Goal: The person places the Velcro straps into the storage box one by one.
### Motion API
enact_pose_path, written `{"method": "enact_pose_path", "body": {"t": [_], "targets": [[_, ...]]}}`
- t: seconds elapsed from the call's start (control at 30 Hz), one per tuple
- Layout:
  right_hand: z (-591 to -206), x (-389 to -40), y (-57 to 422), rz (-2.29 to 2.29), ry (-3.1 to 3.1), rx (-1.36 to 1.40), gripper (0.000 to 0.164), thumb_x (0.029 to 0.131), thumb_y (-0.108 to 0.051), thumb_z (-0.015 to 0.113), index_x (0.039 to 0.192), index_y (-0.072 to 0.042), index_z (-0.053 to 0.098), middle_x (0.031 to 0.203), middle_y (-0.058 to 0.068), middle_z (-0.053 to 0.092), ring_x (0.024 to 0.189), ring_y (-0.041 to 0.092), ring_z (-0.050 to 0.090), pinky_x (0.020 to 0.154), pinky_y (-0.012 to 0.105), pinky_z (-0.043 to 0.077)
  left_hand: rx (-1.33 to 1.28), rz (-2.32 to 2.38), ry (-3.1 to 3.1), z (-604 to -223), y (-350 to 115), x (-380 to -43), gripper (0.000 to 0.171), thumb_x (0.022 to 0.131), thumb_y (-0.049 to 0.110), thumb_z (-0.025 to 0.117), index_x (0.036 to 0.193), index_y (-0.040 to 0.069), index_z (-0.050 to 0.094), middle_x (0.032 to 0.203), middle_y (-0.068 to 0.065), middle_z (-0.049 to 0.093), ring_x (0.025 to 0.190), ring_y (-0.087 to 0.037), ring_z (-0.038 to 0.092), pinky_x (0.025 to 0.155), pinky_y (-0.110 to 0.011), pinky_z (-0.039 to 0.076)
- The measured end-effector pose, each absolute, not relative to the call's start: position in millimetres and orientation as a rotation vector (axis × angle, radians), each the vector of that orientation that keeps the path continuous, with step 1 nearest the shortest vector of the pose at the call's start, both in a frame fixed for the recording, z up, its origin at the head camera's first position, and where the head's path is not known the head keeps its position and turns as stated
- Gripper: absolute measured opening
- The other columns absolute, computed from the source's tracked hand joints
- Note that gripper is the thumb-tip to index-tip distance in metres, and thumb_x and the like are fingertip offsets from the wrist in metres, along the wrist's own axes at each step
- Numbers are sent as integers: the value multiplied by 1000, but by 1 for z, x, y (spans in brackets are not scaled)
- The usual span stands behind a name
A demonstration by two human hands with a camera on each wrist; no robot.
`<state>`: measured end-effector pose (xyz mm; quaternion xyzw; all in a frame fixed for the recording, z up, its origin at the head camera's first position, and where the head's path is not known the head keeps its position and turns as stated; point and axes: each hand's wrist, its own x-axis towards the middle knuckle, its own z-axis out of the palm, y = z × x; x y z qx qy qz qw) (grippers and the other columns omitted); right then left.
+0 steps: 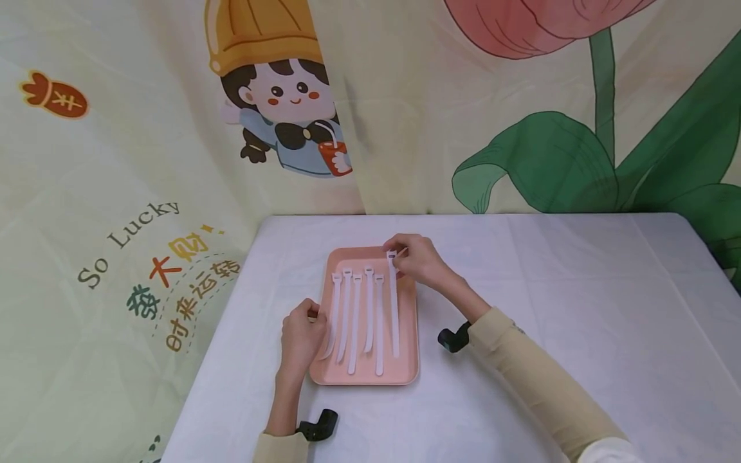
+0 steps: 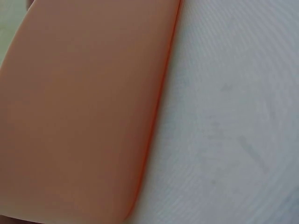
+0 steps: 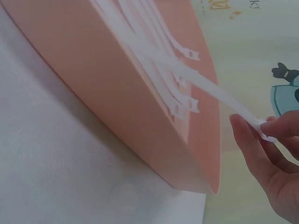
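A pink rectangular tray [image 1: 365,379] carries several white cable ties [image 1: 379,328], flat straps with slotted heads laid side by side, heads toward the far end. My right hand [image 1: 421,262] pinches one white cable tie [image 1: 395,318] by its head between thumb and fingers, at the tray's far right corner. In the right wrist view that cable tie [image 3: 205,84] slants up out of the tray to the fingertips. At the tray's left rim, my left hand [image 1: 302,331] grips the edge with curled fingers. The left wrist view is filled mostly by the tray's side wall [image 2: 84,112].
A white cloth covers the table [image 1: 550,308] under the tray. Behind it hangs a printed backdrop [image 1: 399,128] with a cartoon figure and a tulip. Black cameras sit at the left wrist [image 1: 320,426] and the right wrist [image 1: 454,337].
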<state>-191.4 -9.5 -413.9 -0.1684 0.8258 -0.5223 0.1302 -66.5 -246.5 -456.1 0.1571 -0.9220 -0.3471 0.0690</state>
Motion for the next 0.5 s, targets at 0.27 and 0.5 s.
{"method": "enact_pose_path", "body": {"t": [0.27, 0.5], "targets": [[-422, -201, -22, -1193, 2570, -740, 30, 90, 11, 56, 112, 3, 73, 111, 17, 73, 101, 27, 67, 84, 34, 57, 465, -1059, -2769, -457, -249, -65, 8, 94, 4, 60, 95, -1, 67, 92, -18, 74, 78, -28, 72, 64, -39, 55], [-427, -204, -30, -1062, 2597, -741, 24, 95, 8, 56, 111, 2, 72, 112, 16, 73, 106, 27, 65, 94, 39, 55, 480, -1077, -2783, -458, -249, -66, 9, 95, 5, 60, 97, -1, 66, 95, -19, 74, 79, -28, 72, 67, -39, 56]]}}
